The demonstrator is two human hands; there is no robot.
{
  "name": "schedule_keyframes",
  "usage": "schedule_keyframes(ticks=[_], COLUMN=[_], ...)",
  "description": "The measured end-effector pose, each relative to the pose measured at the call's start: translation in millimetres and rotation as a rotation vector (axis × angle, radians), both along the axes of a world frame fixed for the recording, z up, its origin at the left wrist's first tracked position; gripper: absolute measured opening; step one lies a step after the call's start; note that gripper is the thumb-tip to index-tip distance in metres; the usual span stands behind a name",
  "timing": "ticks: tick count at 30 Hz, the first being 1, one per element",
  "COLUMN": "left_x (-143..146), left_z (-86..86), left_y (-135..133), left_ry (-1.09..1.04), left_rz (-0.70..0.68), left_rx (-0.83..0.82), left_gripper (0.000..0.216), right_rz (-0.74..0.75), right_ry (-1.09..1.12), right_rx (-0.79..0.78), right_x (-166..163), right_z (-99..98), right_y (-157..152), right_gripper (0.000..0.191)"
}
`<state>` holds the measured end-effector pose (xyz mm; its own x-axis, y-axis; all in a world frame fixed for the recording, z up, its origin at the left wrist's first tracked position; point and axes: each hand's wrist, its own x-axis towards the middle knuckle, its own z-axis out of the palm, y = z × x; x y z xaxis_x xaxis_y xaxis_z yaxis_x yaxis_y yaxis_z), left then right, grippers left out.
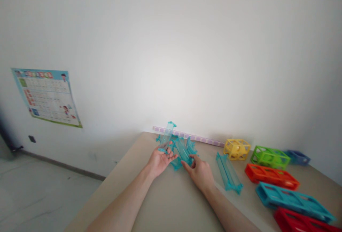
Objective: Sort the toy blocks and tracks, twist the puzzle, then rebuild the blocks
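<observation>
My left hand (160, 160), palm up, holds a clear teal plastic track piece (167, 134) raised at a slant above the table. My right hand (200, 171) reaches to a second teal track piece (182, 150), with thumb and fingers closed about its near end. Around and behind both hands lie more teal plastic parts, among them a curved piece (191, 146); some overlap and are partly hidden. Farther right, a separate long teal track piece (229, 173) rests on the table, touched by neither hand.
To the right on the table (160, 203) stand open plastic frames: yellow (237, 149), green (269, 157), dark blue (298, 157), orange (271, 176), light blue (295, 201) and red (301, 221). A patterned strip (189, 136) runs along the wall. A poster (48, 96) hangs at left.
</observation>
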<state>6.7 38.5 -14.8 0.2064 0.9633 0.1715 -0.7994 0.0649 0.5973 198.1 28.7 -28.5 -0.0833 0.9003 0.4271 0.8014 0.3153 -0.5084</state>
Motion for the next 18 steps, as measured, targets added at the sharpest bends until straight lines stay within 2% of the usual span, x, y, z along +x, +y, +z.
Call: schedule_keyframes(ticks=[18], left_x=[-2.1], left_z=[-1.5], left_y=[2.6], left_ry=[-0.031], left_rz=[-0.002], left_rx=[-0.041], left_gripper=[0.042], right_rz=[0.015], right_ry=[0.067], right_rx=[0.010], right_x=[-0.5], right_z=[-1.1], right_y=[1.0], right_gripper=[0.040])
